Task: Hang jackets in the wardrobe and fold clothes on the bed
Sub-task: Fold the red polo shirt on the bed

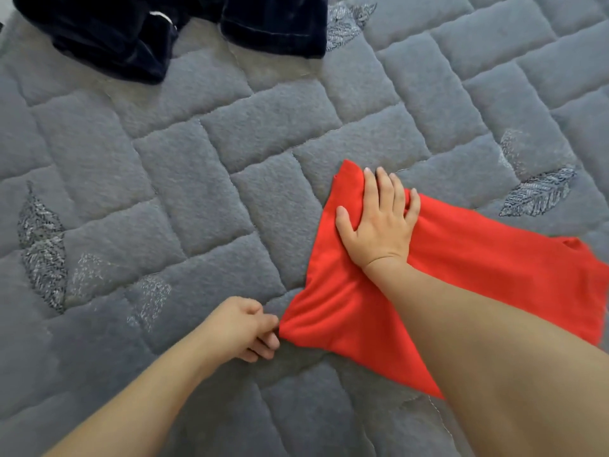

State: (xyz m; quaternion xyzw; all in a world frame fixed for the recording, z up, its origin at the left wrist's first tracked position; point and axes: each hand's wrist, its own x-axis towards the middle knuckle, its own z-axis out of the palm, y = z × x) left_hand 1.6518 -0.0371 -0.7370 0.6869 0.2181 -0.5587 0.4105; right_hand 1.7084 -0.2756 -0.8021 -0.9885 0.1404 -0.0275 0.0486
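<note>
Head view shows us looking down at a bed covered by a grey quilted blanket [204, 179], plush, stitched into brick-like blocks with pale leaf patterns sewn in here and there.

We see a red garment [468, 258] lying partly folded on the lower right of the blanket. Our right hand [379, 219] rests flat on its upper corner, fingers straight and close together, pressing the cloth down. Our left hand [250, 328] sits at the garment's lower left corner, fingers curled; it seems to pinch the edge of the red cloth, though the grip itself is hard to make out.

A dark navy garment [141, 28], velvety and crumpled, lies at the top left of the bed, well apart from the red one and not yet folded.

What could go wrong, as we judge it: the blanket is soft and fuzzy, so the thin red fabric may cling or drag instead of sliding, and a pull from the left hand could bunch the fold or skew its edges. If the right hand lifts too early, the pressed layer may spring open. The far right edge of the garment looks uneven and runs under our right forearm, so a crooked fold could go unnoticed there.

Of the room we see nothing beyond the bed surface; no wardrobe is in view.
</note>
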